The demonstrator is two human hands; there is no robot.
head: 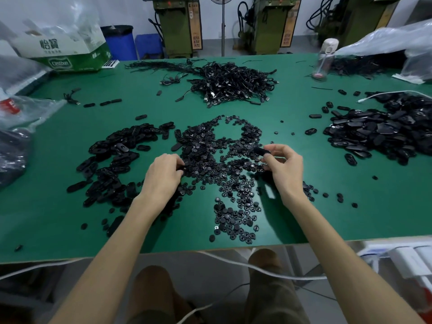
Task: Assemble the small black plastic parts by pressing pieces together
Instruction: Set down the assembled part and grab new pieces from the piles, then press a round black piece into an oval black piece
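A spread of small round black parts point(224, 160) covers the middle of the green table point(58, 220). To its left lies a pile of oval black shells point(112, 160). My left hand point(163, 174) rests knuckles-up at the left edge of the round parts, fingers curled down into them; what it grips is hidden. My right hand point(284, 164) hovers over the right side of the spread and pinches an oval black piece point(261, 151) between thumb and fingers.
A larger heap of oval black pieces point(383, 132) sits at the right. A tangle of black cables point(231, 83) lies at the back centre. A clear bottle point(325, 59), plastic bags point(383, 40) and a cardboard box point(63, 50) stand along the far edge. A white cord point(257, 267) crosses my lap.
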